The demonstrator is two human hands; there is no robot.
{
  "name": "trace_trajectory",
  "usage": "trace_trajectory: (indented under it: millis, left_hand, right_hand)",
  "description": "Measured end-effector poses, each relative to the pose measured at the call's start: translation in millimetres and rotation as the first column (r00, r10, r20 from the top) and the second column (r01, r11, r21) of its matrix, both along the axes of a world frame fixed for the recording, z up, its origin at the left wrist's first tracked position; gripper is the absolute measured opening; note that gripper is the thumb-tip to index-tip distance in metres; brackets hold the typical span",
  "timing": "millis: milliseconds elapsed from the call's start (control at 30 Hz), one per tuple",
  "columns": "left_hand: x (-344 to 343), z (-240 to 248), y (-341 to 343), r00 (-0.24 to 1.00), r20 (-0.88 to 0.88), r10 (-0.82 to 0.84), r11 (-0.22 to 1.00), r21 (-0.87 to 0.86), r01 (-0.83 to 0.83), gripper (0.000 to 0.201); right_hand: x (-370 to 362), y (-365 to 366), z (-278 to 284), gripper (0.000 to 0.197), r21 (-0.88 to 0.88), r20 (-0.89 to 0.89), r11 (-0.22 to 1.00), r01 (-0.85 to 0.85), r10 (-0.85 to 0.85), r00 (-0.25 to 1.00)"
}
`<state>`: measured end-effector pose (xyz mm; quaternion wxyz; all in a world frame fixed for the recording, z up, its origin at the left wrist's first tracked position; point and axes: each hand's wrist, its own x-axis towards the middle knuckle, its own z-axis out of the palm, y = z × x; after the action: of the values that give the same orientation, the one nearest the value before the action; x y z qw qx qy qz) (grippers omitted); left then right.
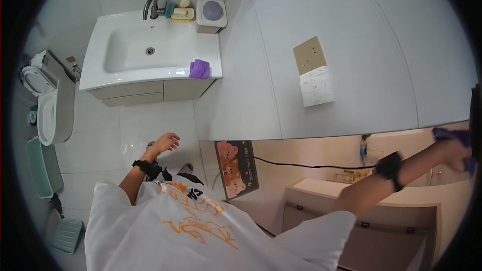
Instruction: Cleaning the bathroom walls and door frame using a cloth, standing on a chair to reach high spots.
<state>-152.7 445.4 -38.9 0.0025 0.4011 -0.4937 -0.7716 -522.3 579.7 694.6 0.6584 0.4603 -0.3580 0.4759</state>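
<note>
Item 1: your right hand [454, 154], fingers bent and clamped on a purple, crumpled fabric cloth [448, 134]; the fingertips are hidden, so you cannot judge how firm the hold is.
Item 2: that cloth, gathered in your right fingers, bunching out above and below them.
Item 3: a black, narrow, upright edge [476, 115], just beside your right fingers; contact cannot be told.
Item 4: your left hand [165, 143], fingers lightly bent and a little apart, nothing held.
Item 5: a second cloth of folded purple fabric [200, 69], ahead and right of your left fingers, on the front rim of a white, glossy, rectangular basin [95, 65].
Item 6: a thin, black, flexible cable [311, 166], left of your right fingers, reaching toward the black wristband [389, 168]; whether it joins there is unclear.
Risks, as judged: your knuckles could knock the edge if the arm swings wide; the cloth could slip if the bunched grip loosens; the cable could snag or tug if your right arm stretches further
</note>
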Motion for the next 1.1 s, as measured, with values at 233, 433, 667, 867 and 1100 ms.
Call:
trace_trajectory:
  millis: [233, 433, 667, 867, 1100]
  left_hand:
    - [66.1, -13.7, -61.8, 0.997, 0.043, 0.066, 0.997, 0.032, -0.068, 0.031]
    - [124.0, -95.7, -148.8, 0.857, 0.154, 0.492, 0.864, 0.032, -0.502, 0.045]
    - [151.2, -167.6, -259.7, 0.511, 0.27, 0.816, 0.577, -0.437, -0.69, 0.061]
    - [21.7, -32.9, -176.5, 0.863, -0.036, 0.505, 0.791, -0.38, -0.479, 0.051]
    - [-136.5, 170.7, -1.7, 0.814, -0.563, 0.143, 0.931, 0.355, 0.082, 0.059]
  right_hand:
    - [59.6, -21.4, -323.5, 0.033, 0.705, -0.041, 0.662, 0.256, -0.322, 0.946]
    - [56.8, -17.6, -558.4, 0.039, 0.952, -0.296, -0.215, 0.218, -0.462, 0.836]
    - [54.1, -9.2, -624.1, 0.036, 0.91, -0.127, -0.414, 0.0, -0.28, 0.952]
    - [82.6, -37.8, -469.5, 0.036, 0.948, 0.319, 0.148, -0.282, -0.452, 0.833]
    - [137.9, -40.5, -437.7, 0.03, 0.175, 0.982, 0.728, -0.662, -0.179, 0.063]
